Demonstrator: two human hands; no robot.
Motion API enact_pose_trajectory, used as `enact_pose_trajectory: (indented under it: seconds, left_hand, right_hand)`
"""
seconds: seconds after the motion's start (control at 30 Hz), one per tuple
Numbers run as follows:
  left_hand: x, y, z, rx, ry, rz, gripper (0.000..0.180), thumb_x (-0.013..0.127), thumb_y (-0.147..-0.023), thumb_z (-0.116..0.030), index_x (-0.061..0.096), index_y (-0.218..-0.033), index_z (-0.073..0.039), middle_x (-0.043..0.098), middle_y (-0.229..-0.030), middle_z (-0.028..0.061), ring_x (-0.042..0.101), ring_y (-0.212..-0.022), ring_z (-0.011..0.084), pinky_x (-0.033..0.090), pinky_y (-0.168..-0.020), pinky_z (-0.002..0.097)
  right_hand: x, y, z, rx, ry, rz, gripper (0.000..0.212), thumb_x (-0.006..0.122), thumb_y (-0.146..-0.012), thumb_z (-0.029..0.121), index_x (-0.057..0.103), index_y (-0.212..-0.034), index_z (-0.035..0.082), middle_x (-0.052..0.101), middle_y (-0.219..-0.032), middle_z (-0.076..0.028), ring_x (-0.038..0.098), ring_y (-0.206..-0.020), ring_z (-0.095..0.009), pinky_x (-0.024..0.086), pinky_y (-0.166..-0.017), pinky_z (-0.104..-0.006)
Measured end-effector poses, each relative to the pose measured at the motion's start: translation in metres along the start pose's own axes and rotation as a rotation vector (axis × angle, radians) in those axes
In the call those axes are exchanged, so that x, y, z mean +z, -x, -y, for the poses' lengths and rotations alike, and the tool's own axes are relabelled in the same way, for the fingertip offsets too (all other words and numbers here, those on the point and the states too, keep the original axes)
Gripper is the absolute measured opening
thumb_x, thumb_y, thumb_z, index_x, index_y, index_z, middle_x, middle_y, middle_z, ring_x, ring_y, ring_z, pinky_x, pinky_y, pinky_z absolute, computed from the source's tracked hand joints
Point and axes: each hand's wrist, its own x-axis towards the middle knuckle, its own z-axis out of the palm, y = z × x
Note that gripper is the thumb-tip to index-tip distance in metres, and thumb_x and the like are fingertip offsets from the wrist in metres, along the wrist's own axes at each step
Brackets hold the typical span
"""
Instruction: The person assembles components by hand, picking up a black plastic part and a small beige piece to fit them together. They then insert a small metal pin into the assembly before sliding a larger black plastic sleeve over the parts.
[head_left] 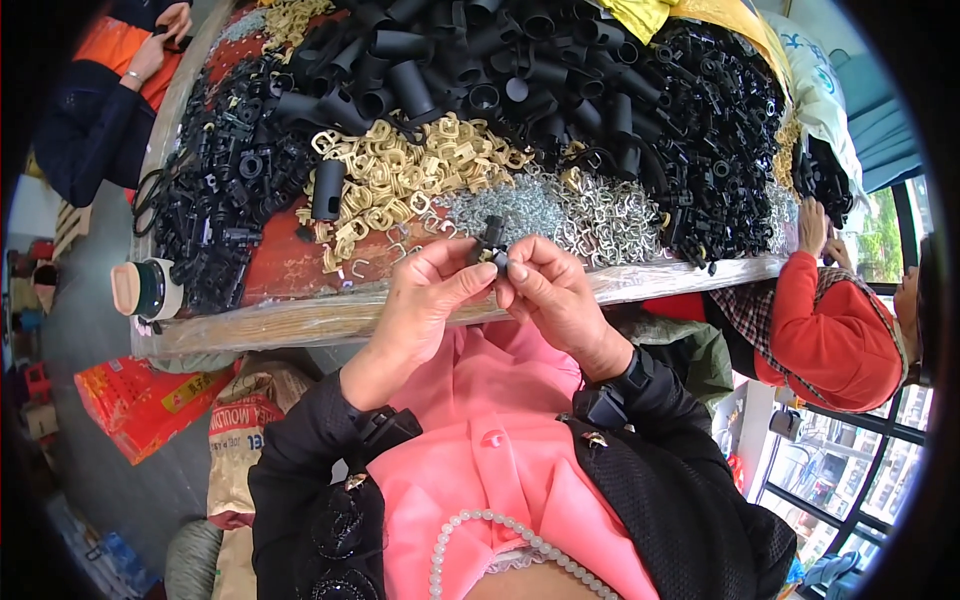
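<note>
A small black part is pinched between thumb and finger of the left hand; it is grasped also by the fingertips of the right hand; it is held over the near edge of the table; beyond it, silver clips, beige rings and black tubes are heaped.

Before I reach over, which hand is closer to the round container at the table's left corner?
Left: your left hand is right of the round container; your right hand is farther right.
</note>
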Motion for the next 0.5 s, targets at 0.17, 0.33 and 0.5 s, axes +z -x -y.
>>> enact_pose_trajectory:
  seconds: [0.17, 0.33, 0.5]
  left_hand:
    - [0.001, 0.002, 0.001, -0.029, -0.004, -0.024, 0.031, 0.06, -0.077, -0.008, 0.05, -0.105, 0.002, 0.059, -0.091, 0.0066, 0.058, -0.08, 0.0126, 0.049, -0.074, 0.0264]
    - [0.012, 0.011, -0.008, -0.071, 0.034, -0.023, 0.03, 0.064, -0.075, -0.01, 0.053, -0.101, 0.002, 0.06, -0.087, 0.0065, 0.057, -0.076, 0.0106, 0.047, -0.069, 0.0233]
    - [0.021, 0.017, -0.005, -0.122, -0.027, 0.057, 0.029, 0.061, -0.078, -0.012, 0.054, -0.102, 0.002, 0.06, -0.09, 0.0065, 0.058, -0.079, 0.0126, 0.048, -0.07, 0.0243]
  right_hand:
    - [-0.006, 0.005, 0.014, 0.07, 0.168, 0.062, 0.012, 0.049, -0.086, 0.016, 0.046, -0.086, 0.004, 0.052, -0.067, -0.003, 0.045, -0.053, -0.005, 0.034, -0.045, -0.0156]
    - [-0.008, 0.014, 0.028, 0.069, 0.412, 0.204, 0.012, 0.049, -0.086, 0.014, 0.046, -0.083, 0.003, 0.051, -0.067, -0.001, 0.046, -0.055, -0.005, 0.036, -0.046, -0.0166]
    - [0.003, 0.026, 0.028, -0.207, 0.691, 0.036, 0.011, 0.053, -0.083, 0.01, 0.047, -0.082, 0.001, 0.05, -0.066, -0.001, 0.048, -0.056, -0.005, 0.037, -0.046, -0.0194]
